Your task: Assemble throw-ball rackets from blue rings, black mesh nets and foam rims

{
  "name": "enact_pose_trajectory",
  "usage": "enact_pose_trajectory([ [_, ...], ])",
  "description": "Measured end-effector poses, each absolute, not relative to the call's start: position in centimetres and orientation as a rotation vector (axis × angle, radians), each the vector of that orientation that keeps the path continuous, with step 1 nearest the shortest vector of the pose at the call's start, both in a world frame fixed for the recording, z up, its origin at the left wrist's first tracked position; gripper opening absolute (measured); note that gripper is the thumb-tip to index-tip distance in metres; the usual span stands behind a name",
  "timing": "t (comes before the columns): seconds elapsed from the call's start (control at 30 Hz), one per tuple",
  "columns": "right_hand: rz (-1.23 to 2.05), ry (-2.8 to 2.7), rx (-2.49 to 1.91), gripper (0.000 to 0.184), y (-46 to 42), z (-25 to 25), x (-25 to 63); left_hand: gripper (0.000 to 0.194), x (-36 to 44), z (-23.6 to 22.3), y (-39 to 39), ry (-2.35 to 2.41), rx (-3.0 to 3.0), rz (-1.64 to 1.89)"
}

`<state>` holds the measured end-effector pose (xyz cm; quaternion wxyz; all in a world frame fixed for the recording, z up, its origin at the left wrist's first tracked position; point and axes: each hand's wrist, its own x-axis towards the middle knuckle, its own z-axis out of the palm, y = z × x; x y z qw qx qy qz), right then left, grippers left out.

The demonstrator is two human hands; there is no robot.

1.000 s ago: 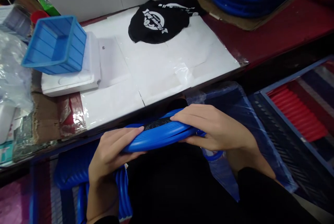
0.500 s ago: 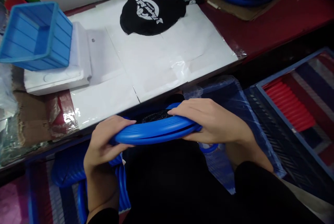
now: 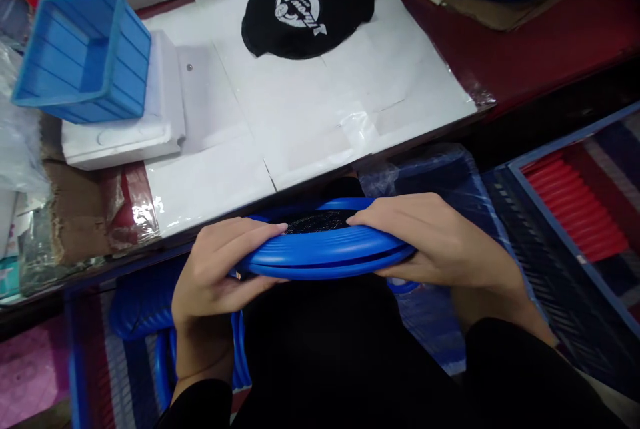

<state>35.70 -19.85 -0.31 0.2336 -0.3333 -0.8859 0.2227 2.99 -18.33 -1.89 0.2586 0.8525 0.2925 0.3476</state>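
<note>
Both hands grip a flat blue ribbed ring (image 3: 325, 252) with black mesh stretched inside it, held level just below the table edge. My left hand (image 3: 217, 272) clasps its left rim, thumb on top and fingers curled under. My right hand (image 3: 440, 242) wraps the right rim the same way. More blue ribbed rings (image 3: 150, 322) lie stacked low on the left, beneath my left wrist.
A white sheet (image 3: 300, 109) covers the table, with a black printed pouch (image 3: 305, 9) at its far side. A blue plastic basket (image 3: 83, 55) stands on a white foam block (image 3: 150, 125) at left. A clear plastic bag (image 3: 430, 175) and a blue crate with red ribbed parts (image 3: 575, 209) sit at right.
The ring has been turned slightly flatter and shifted a little right in my hands; the view swayed left and back. Both grips stayed closed.
</note>
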Motion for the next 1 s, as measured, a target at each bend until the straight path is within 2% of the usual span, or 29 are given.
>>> enact_pose_trajectory([
  [0.4, 0.537, -2.503, -0.919, 0.036, -20.7, -0.8, 34.8, 0.049, 3.9, -1.0, -19.2, 0.740, 2.386, 0.779],
  [0.53, 0.510, -2.498, -0.907, 0.034, -20.5, -0.8, 34.4, 0.042, 3.9, -1.0, -19.5, 0.763, 2.384, 0.845],
  [0.8, 0.545, -2.554, -0.927, 0.025, -20.4, 0.2, 33.5, 0.041, 3.6, -2.2, -19.7, 0.780, 2.368, 0.991],
  [0.87, 0.553, -2.548, -0.901, 0.031, -20.3, 0.3, 33.3, 0.041, 3.1, -2.6, -19.7, 0.762, 2.356, 0.994],
  [1.0, 0.671, -2.488, -0.969, 0.062, -19.5, -0.7, 34.6, 0.037, 0.6, -4.1, -19.2, 0.818, 2.234, 1.002],
])
